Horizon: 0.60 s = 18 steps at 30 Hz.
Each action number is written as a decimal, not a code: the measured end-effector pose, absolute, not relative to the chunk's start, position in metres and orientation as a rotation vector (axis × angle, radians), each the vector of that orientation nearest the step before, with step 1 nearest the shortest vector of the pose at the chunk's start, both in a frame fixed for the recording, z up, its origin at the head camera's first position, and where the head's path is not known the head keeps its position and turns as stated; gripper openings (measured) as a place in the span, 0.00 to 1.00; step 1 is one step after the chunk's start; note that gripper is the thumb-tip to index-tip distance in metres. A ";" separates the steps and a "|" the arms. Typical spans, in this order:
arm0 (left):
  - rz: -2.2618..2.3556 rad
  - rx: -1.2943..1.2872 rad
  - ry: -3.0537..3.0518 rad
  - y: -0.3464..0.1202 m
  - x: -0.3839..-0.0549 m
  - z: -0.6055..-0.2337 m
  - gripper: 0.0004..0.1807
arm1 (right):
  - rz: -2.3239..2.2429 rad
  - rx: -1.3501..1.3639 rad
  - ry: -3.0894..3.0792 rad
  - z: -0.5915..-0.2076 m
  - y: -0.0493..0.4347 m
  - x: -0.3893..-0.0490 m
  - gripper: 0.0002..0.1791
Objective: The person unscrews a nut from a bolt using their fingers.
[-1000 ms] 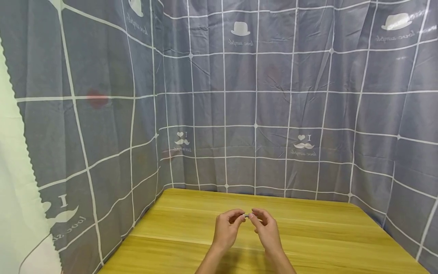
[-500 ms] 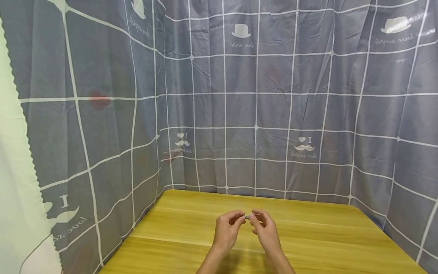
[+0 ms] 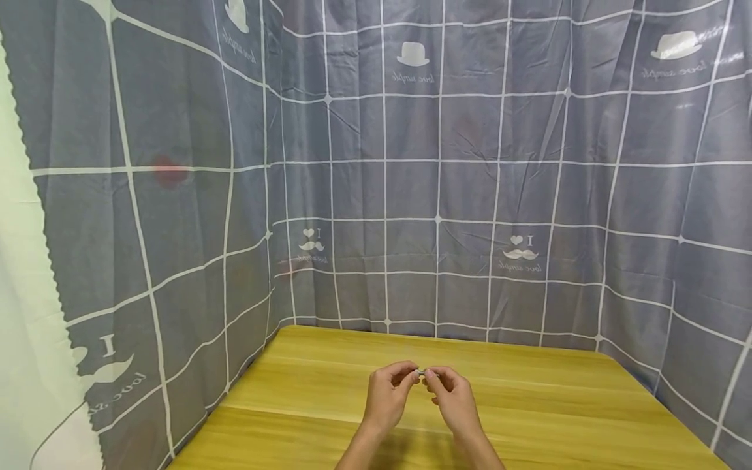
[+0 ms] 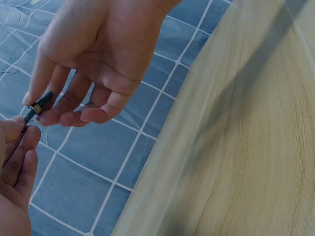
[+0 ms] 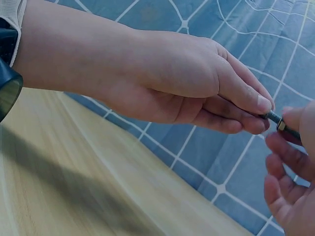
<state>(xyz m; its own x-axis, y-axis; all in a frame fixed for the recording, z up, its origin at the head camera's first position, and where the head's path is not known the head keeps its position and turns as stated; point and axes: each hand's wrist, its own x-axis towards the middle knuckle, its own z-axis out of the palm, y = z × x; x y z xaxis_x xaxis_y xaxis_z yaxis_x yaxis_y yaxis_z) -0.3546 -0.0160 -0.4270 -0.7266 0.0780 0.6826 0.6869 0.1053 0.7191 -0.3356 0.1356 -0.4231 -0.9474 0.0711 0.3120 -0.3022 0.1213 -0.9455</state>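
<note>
Low in the head view, my two hands meet over the table, holding a small metal bolt point(image 4: 28, 116) between them. A nut point(image 4: 36, 107) sits partway along its thread, and the dark threaded end sticks out past it. My left hand point(image 3: 384, 399) pinches at the nut with thumb and forefinger, its other fingers loosely curled. With thumb and fingertips, my right hand point(image 3: 458, 403) grips the bolt's opposite end, which those fingers hide. In the right wrist view, a short stretch of thread point(image 5: 273, 116) shows between the two hands.
Beneath the hands lies a yellow wood-grain table point(image 3: 329, 365). Grey curtains point(image 3: 470, 196) with white grid lines hang along its back and sides. A pale cloth edge point(image 3: 29, 261) hangs at the far left.
The forefinger of my right hand has come down toward its thumb, and that hand sits slightly closer to the left. My left hand keeps nearly the same place.
</note>
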 end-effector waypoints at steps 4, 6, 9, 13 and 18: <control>-1.677 -0.724 -1.923 -0.017 -0.354 -0.428 0.04 | 1.918 0.248 -2.088 -0.423 0.135 -0.335 0.16; -1.684 -0.720 -1.926 -0.017 -0.354 -0.428 0.04 | 1.921 0.251 -2.071 -0.423 0.135 -0.335 0.19; -1.683 -0.728 -1.924 -0.017 -0.355 -0.427 0.04 | 1.911 0.225 -2.073 -0.423 0.135 -0.334 0.20; -1.688 -0.724 -1.924 -0.017 -0.355 -0.428 0.04 | 1.900 0.210 -2.077 -0.422 0.135 -0.333 0.16; -1.691 -0.714 -1.927 -0.017 -0.355 -0.427 0.05 | 1.937 0.267 -2.031 -0.421 0.134 -0.333 0.20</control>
<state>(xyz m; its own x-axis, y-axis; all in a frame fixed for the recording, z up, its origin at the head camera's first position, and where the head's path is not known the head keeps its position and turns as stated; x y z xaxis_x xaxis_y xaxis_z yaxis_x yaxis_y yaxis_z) -0.3552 -0.0174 -0.4270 -0.7514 0.0730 0.6558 0.6597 0.1024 0.7445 -0.3331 0.1341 -0.4212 -0.9310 0.0850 0.3550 -0.3506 0.0626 -0.9344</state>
